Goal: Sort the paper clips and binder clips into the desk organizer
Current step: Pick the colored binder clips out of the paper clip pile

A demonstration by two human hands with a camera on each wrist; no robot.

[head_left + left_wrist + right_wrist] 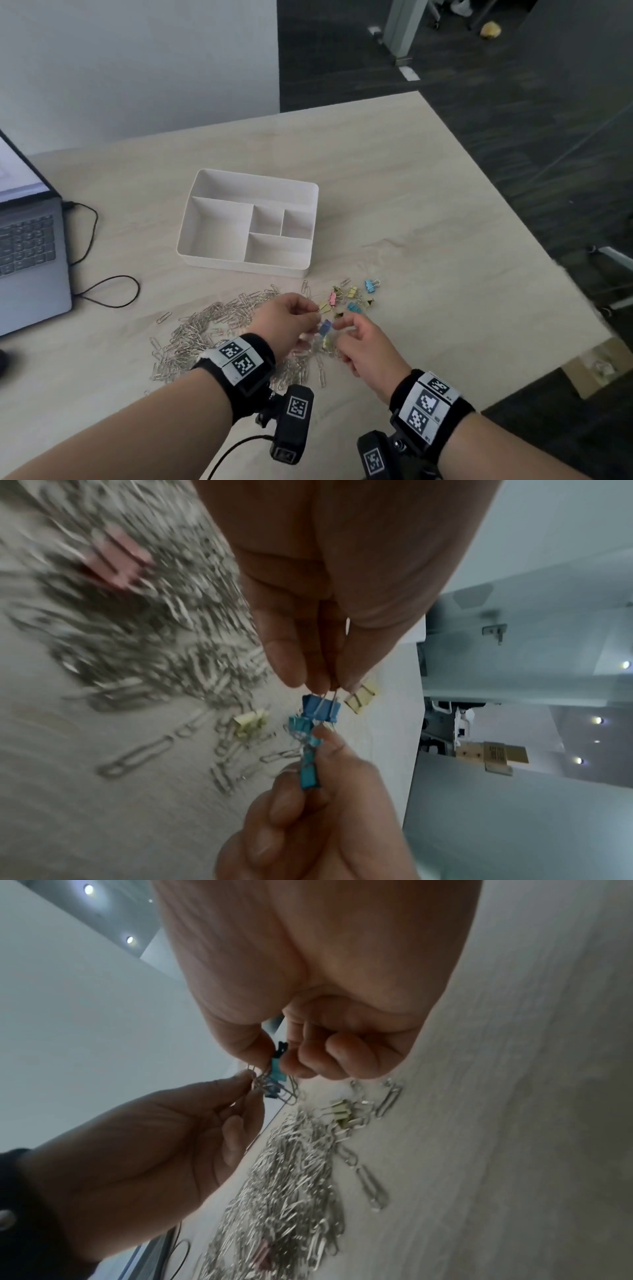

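I have both hands raised just above the table (pixel 428 192), working between the heap of paper clips (pixel 212 329) and the loose group of coloured binder clips (pixel 356 296). The reason for the raised hold, as I judge it, is that two binder clips have come up snagged together with a few paper clips, and they need pulling apart before anything can be sorted.

My left hand (pixel 329 593) is narrowed to a pinch — thumb and fingertips (pixel 287 666) closed on the wire handles of a blue binder clip (pixel 322 708), which hangs below them. My right hand (pixel 308 969) is curled tight, thumb and forefinger nipping a teal binder clip (pixel 276 1066); the other fingers are folded into the palm. In the right wrist view a small tangle of paper clips sits at the point where the two hands meet, so the clips look hooked to one another, though how exactly I cannot tell.

The desk organizer (pixel 191 219) stands beyond the piles, well apart from my hands, and every compartment I can see is bare — so the sorting has barely begun. A laptop (pixel 30 260) and its black cable (pixel 113 291) lie off to the left, near the paper clip heap.
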